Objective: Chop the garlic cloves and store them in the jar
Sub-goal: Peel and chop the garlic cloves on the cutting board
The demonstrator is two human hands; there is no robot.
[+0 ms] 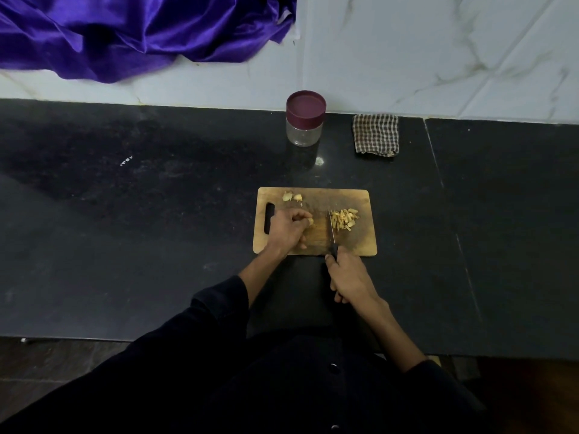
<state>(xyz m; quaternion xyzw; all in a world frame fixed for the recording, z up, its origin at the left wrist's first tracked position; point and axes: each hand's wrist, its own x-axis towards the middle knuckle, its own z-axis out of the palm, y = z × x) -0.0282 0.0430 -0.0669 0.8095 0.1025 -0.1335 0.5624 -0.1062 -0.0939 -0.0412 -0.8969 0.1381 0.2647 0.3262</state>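
Note:
A wooden cutting board point(360, 242) lies on the black counter. My left hand point(289, 228) pinches a garlic clove point(310, 221) on the board's left half. My right hand point(347, 278) grips the black handle of a knife point(331, 228), whose blade points away from me, its edge beside a pile of chopped garlic point(344, 219) on the right. Two whole cloves point(292, 196) sit at the board's far left corner. A clear jar point(304, 119) with a maroon lid stands closed behind the board, near the wall.
A checked cloth point(376, 134) lies folded right of the jar. Purple satin fabric point(131, 32) is heaped on the ledge at the back left. The black counter point(141, 230) stretches wide to the left and right, with a seam at the right.

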